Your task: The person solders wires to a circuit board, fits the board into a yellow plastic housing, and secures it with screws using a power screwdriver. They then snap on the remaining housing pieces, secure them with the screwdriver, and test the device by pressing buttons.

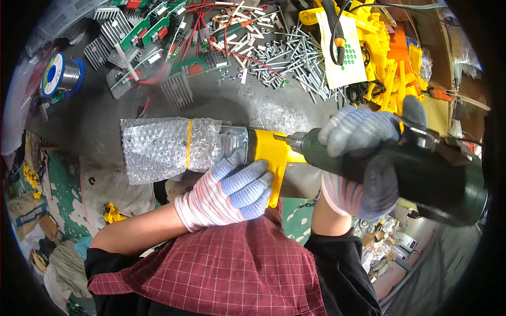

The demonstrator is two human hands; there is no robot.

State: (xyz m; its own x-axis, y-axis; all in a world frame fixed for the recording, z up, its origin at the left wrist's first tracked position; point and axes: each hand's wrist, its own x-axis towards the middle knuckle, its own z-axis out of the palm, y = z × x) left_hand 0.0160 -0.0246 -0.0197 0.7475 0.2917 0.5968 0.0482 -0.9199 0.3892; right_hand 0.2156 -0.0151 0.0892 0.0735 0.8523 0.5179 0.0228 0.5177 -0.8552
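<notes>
My gloved left hand (232,189) grips a device with a yellow plastic end piece (270,158) and a grey metal body (234,140). The rest of that device is wrapped in bubble wrap (158,147) with a yellow band round it. In my gloved right hand (363,158) is a dark green power drill (421,176), its handle mostly hidden by the fingers. The drill's chuck (298,141) points left, and its bit reaches the yellow piece's right side. Whether the bit touches a screw there is too small to tell.
Loose screws (305,58) lie on the grey table behind the hands. Green circuit boards with heat sinks (142,34) and a solder spool (62,75) stand far left. Yellow plastic parts (392,79) pile up far right, near a soldering iron (338,39) on yellow paper (345,68).
</notes>
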